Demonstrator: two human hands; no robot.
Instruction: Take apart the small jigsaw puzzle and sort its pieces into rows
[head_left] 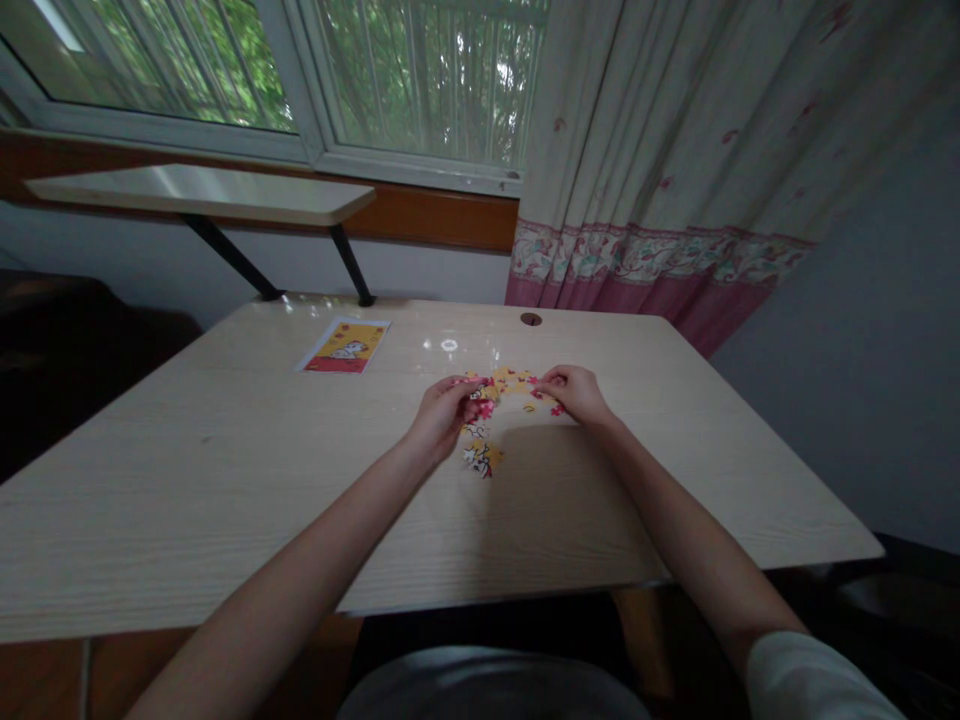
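Observation:
Loose jigsaw pieces [504,384] in yellow, red and white lie scattered in the middle of a pale wooden table [225,470]. My left hand [444,412] rests on the left side of the pile with its fingers curled onto a red piece. My right hand [576,392] sits on the right side of the pile, fingers pinched over a piece there. A small joined cluster of pieces [482,457] lies just below my left hand.
A yellow and red picture card [343,346] lies at the table's far left. A cable hole [531,319] sits near the far edge. Behind stand a wall shelf [202,192], a window and a flowered curtain [660,160]. A dark seat [67,340] is at the left.

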